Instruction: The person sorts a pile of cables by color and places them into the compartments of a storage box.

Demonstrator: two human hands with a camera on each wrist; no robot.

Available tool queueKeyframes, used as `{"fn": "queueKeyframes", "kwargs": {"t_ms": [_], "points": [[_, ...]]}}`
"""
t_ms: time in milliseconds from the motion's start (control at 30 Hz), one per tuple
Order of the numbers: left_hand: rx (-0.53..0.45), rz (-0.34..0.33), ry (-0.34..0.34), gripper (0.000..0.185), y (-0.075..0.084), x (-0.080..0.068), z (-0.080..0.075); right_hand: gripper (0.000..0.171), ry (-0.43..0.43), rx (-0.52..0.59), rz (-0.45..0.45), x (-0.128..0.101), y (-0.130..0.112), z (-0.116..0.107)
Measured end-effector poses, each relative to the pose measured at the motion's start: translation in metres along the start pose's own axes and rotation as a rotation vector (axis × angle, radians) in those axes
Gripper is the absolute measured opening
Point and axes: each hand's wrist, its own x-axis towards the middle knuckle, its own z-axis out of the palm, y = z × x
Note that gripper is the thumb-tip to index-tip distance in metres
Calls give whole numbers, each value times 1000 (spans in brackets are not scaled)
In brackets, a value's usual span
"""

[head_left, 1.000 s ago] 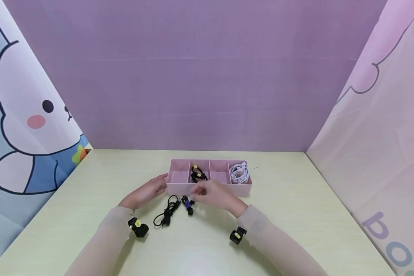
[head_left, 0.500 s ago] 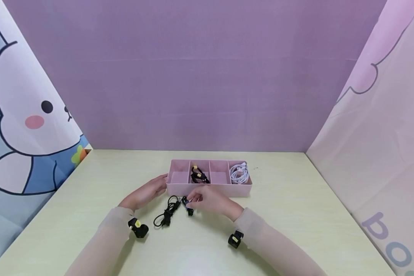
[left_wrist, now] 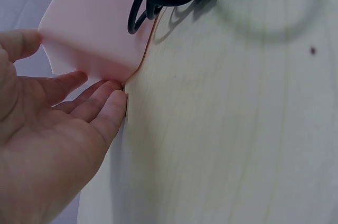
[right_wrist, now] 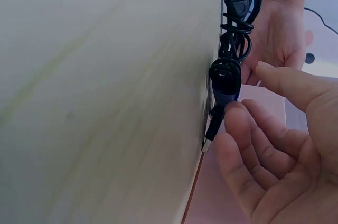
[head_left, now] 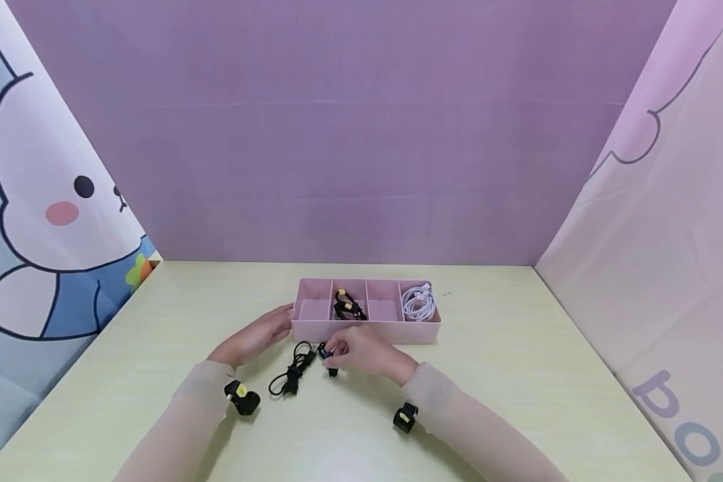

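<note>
My left hand (head_left: 258, 338) rests against the left end of a pink divided box (head_left: 313, 332). In the left wrist view, its thumb and fingertips touch the box's end wall (left_wrist: 100, 28). Over a small black cable (head_left: 333, 372) with a blue tie, in front of the box, is my right hand (head_left: 367, 351), which partly covers it. The right wrist view shows the index fingertip at the blue tie (right_wrist: 226, 98) and the thumb held apart from it. A longer bundled black cable (head_left: 295, 371) lies to the left.
One compartment holds a black cable (head_left: 348, 306) with yellow ties; the far-right one holds a coiled white cable (head_left: 418, 303). A purple backdrop (head_left: 349, 134) stands behind the pale wood table (head_left: 488, 375). Printed panels flank it on both sides.
My right hand has come down and slightly toward me, from the box's front rim to the small blue-tied cable. My left hand stays at the box's end.
</note>
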Motion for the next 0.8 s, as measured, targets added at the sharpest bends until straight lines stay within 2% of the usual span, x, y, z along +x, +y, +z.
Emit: {"fn": "queueKeyframes", "kwargs": {"t_ms": [467, 633, 800], "points": [[2, 2, 1, 61, 0, 0, 1, 25, 29, -117, 14, 7, 4, 6], [-1, 5, 6, 61, -1, 1, 0, 25, 26, -102, 24, 7, 4, 5], [2, 1, 9, 61, -1, 1, 0, 25, -33, -55, 50, 3, 2, -1]]}}
